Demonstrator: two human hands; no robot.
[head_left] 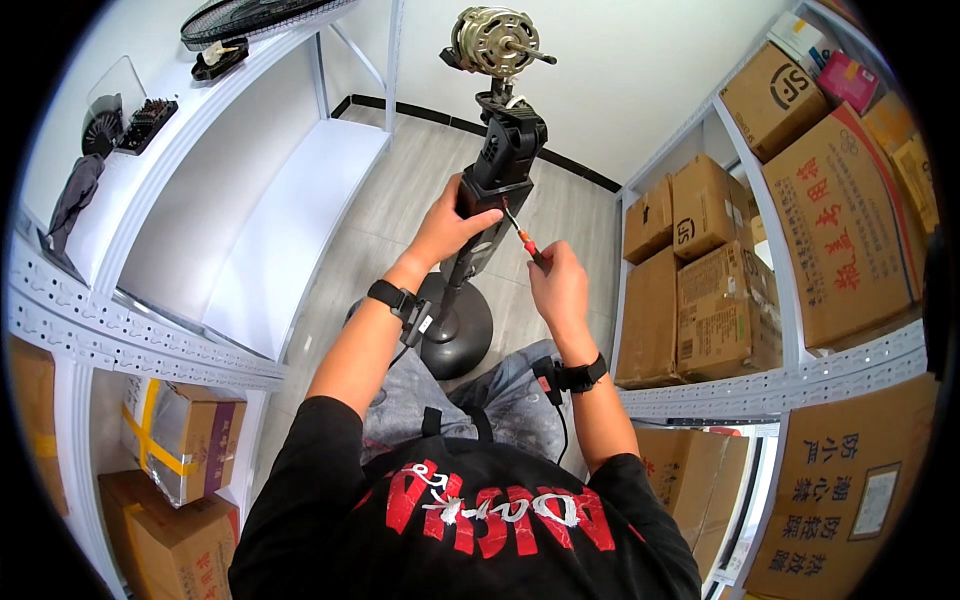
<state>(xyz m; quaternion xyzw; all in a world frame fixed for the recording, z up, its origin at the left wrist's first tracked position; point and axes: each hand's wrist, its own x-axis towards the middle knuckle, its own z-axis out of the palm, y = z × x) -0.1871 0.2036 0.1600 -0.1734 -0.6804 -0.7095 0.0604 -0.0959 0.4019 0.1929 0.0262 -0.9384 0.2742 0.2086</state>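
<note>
Black fan stand is mid-scene, upright on the grey floor, its round black base just far of the seated person's knees. Bare metal motor sits at the top, shaft poking out to the right.

2 hands on the job. Left hand is wrapped on the left side of the stand's upper section, thumb across the near face. Right hand pinches the red-and-black handle of a screwdriver; its tip points far-left, at the near face of that section. Can't tell if it's seated in a screw. Each wrist has 1 black strap.

Left: white shelf unit, with a black fan grille at the far end of its top, a small black part just near of it, and a grey cloth at the near end. Right: rack loaded with brown cartons.
</note>
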